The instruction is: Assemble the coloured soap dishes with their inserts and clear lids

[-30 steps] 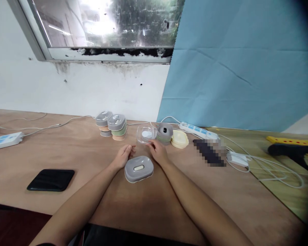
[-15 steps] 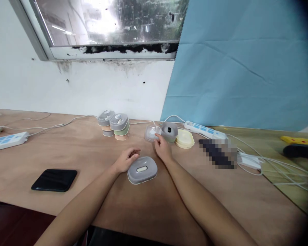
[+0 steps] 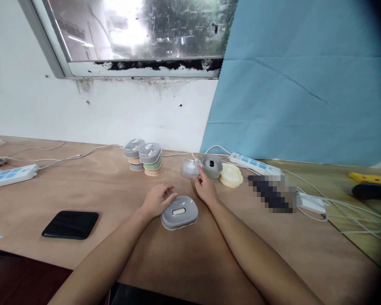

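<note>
A grey oval dish-like lid (image 3: 180, 213) with a pale slot in its middle lies on the table in front of me. My left hand (image 3: 158, 199) rests at its upper left edge, fingers loosely spread, thumb by the rim. Farther off, my right hand (image 3: 207, 187) reaches to the clear plastic pieces (image 3: 189, 167), index finger stretched out at their right side. Whether it touches them I cannot tell. Beside them stand grey containers (image 3: 212, 165) with a dark opening in the top one, then a stack of cream lids (image 3: 231, 174).
Two stacks of grey, peach and green boxes (image 3: 150, 157) stand by the wall. A black phone (image 3: 70, 225) lies at left. White power strips (image 3: 255, 163) and cables run along both sides; a blurred dark object (image 3: 271, 194) lies at right.
My right hand's index finger has stretched out and the hand has drawn slightly back from the clear pieces. The view has shifted a little; my left hand stays by the grey lid.
</note>
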Motion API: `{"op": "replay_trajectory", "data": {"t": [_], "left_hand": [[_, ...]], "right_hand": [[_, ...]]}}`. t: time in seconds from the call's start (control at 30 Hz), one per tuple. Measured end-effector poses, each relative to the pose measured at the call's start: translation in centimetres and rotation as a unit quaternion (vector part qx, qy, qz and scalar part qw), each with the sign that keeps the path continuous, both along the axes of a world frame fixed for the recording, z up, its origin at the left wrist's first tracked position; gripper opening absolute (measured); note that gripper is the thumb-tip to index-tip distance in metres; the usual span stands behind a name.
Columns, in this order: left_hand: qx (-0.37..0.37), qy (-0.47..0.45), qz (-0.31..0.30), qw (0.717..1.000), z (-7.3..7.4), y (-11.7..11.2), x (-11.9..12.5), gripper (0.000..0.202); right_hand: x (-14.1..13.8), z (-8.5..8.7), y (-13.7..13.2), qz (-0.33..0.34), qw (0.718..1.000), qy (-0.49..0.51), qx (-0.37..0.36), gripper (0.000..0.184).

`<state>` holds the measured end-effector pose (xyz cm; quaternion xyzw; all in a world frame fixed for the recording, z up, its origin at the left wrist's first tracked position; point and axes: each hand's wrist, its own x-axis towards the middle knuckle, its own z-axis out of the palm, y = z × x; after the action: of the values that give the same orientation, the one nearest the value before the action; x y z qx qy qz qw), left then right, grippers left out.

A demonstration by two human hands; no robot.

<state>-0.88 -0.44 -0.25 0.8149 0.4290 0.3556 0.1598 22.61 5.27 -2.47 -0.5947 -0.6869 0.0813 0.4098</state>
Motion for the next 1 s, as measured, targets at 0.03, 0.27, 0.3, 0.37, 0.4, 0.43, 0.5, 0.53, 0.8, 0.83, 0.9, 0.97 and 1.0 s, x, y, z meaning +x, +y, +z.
{"op": "replay_trajectory", "data": {"t": [0.03, 0.27, 0.3, 0.37, 0.4, 0.43, 0.5, 0.53, 0.8, 0.83, 0.9, 0.97, 1.0], "left_hand": [[0.025, 0.019, 0.012, 0.999, 0.1, 0.0, 0.1, 0.034], [0.043, 0.098, -0.015, 0.994, 1.7, -1.9, 0.6, 0.048], [0.018, 0.111, -0.049, 0.992, 1.9, -2.3, 0.6, 0.058], [-0.028, 0.145, -0.100, 0.984, 2.1, -3.1, 0.7, 0.077], [-0.046, 0.158, -0.113, 0.980, 2.0, -3.3, 0.7, 0.083], [-0.058, 0.164, -0.115, 0.978, 1.9, -3.4, 0.8, 0.084], [-0.071, 0.153, -0.095, 0.981, 1.6, -3.3, 0.9, 0.080], [-0.076, 0.133, -0.076, 0.985, 1.5, -3.1, 0.9, 0.078], [-0.212, -0.210, 0.049, 0.953, 0.3, -0.8, 1.0, 0.061], [-0.231, -0.254, 0.049, 0.938, 0.0, -0.6, 1.1, 0.060], [-0.260, -0.333, 0.030, 0.906, -0.4, -0.2, 1.4, 0.058], [-0.273, -0.391, 0.007, 0.879, -0.8, -0.1, 1.8, 0.058], [-0.274, -0.408, 0.000, 0.871, -0.9, -0.1, 2.0, 0.058]], "right_hand": [[0.0, 0.1, -0.2, 0.003, 1.000, 0.013, 0.007, 0.052], [0.8, 0.4, -4.0, 0.045, 0.998, 0.033, 0.017, 0.041], [1.0, 0.3, -4.5, 0.051, 0.998, 0.033, 0.011, 0.038], [1.5, 0.1, -5.1, 0.066, 0.997, 0.037, 0.001, 0.034], [1.7, 0.0, -5.2, 0.071, 0.997, 0.039, -0.001, 0.032], [1.8, -0.1, -5.2, 0.072, 0.997, 0.040, 0.000, 0.031], [1.9, -0.2, -5.0, 0.068, 0.997, 0.044, 0.006, 0.031], [1.9, -0.2, -4.8, 0.064, 0.997, 0.046, 0.012, 0.031], [0.7, 0.7, -5.8, 0.094, 0.991, -0.001, 0.094, 0.031], [0.4, 0.8, -6.1, 0.118, 0.988, -0.017, 0.095, 0.032], [-0.2, 1.1, -6.5, 0.167, 0.981, -0.042, 0.086, 0.035], [-0.7, 1.2, -6.9, 0.202, 0.975, -0.061, 0.067, 0.040], [-1.0, 1.2, -7.0, 0.213, 0.973, -0.067, 0.060, 0.044]]}}
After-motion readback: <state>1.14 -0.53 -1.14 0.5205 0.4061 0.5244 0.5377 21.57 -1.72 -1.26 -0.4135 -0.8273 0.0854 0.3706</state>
